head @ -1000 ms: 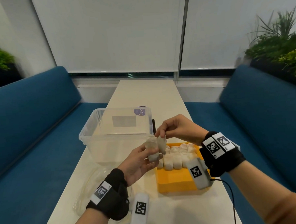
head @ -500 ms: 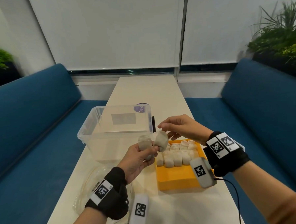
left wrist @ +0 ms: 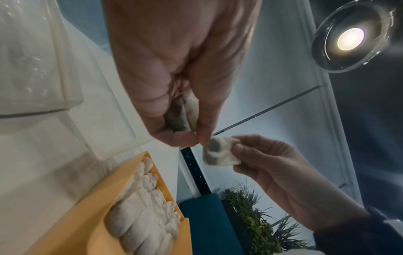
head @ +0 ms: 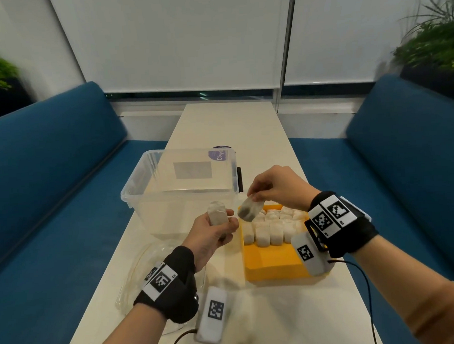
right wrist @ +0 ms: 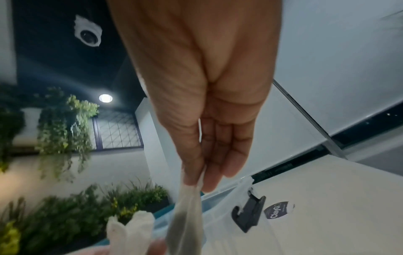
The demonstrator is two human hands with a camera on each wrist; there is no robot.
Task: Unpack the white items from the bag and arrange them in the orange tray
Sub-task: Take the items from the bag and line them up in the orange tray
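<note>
My left hand (head: 221,226) grips a white sachet (head: 217,215) upright, just left of the orange tray (head: 273,265). My right hand (head: 252,195) pinches a second white sachet (head: 250,209) by its top edge, and it hangs over the tray's far left corner. Rows of white sachets (head: 273,226) fill the far part of the tray. The left wrist view shows the gripped sachet (left wrist: 182,117) in my left hand and the pinched sachet (left wrist: 220,155) beside it, not touching. In the right wrist view the pinched sachet (right wrist: 185,224) dangles from my fingertips (right wrist: 191,181). The clear bag (head: 136,266) lies flat under my left wrist.
A clear plastic box (head: 179,192) with a black latch (right wrist: 248,212) stands on the white table (head: 228,124) just beyond my hands. Blue benches (head: 49,168) run along both sides of the narrow table. Bare tray floor (head: 275,258) shows in front of the sachet rows.
My right hand has pulled one sachet away from the one in my left hand and carried it right, over the tray corner. The two sachets are now apart.
</note>
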